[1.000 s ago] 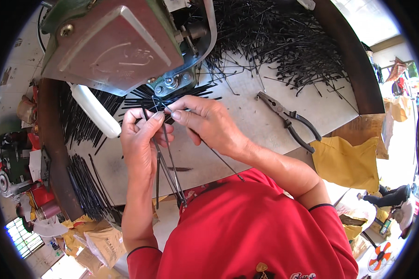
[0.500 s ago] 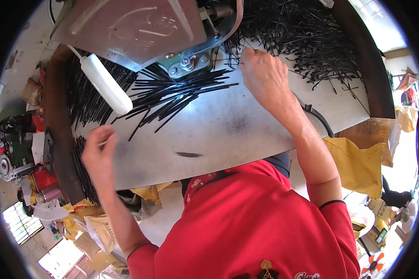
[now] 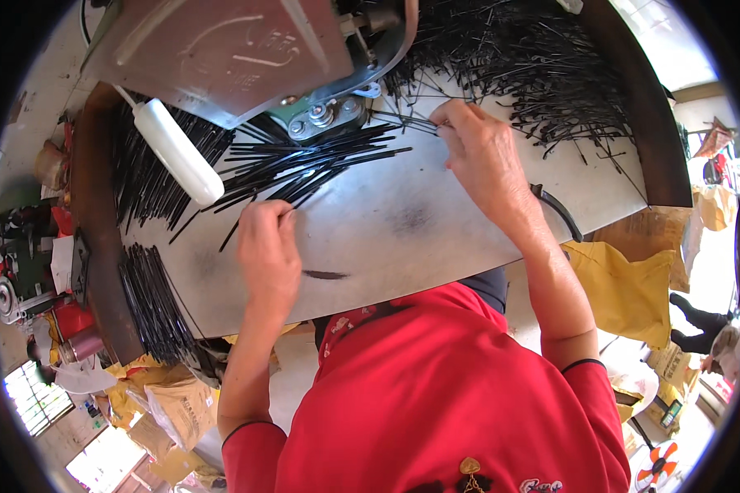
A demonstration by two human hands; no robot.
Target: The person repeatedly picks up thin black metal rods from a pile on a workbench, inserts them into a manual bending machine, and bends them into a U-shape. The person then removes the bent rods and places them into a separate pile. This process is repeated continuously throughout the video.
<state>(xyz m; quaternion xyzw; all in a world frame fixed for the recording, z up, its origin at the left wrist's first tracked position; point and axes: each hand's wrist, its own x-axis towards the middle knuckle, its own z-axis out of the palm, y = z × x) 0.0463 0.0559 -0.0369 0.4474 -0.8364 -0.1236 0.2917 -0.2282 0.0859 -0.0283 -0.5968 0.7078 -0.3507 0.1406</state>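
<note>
My left hand (image 3: 269, 259) is curled closed at the near edge of a loose spread of black rods (image 3: 329, 160) on the metal table (image 3: 370, 246). Whether its fingertips hold a rod is hidden. Over to the right, my right hand (image 3: 489, 160) pinches at the ends of a few thin black rods (image 3: 422, 123), which lead toward the machine. Beyond it lies a large tangled heap of thin black rods (image 3: 543, 74), some with small knobbed ends. The machine head (image 3: 230, 57), with a bolted metal block (image 3: 325, 115) beneath, overhangs the rod spread.
A white tube-shaped lamp (image 3: 177, 152) hangs left of the machine. Bundled rods (image 3: 152, 304) lie at the left edge. A dark curved handle (image 3: 559, 212) sits by my right forearm. A raised rim (image 3: 662, 156) bounds the table; yellow sacking (image 3: 621, 283) hangs right.
My left hand has moved right from the left edge toward the rod spread. My right hand has shifted slightly right and nearer, its fingers now at the thin rods. The view has shifted slightly.
</note>
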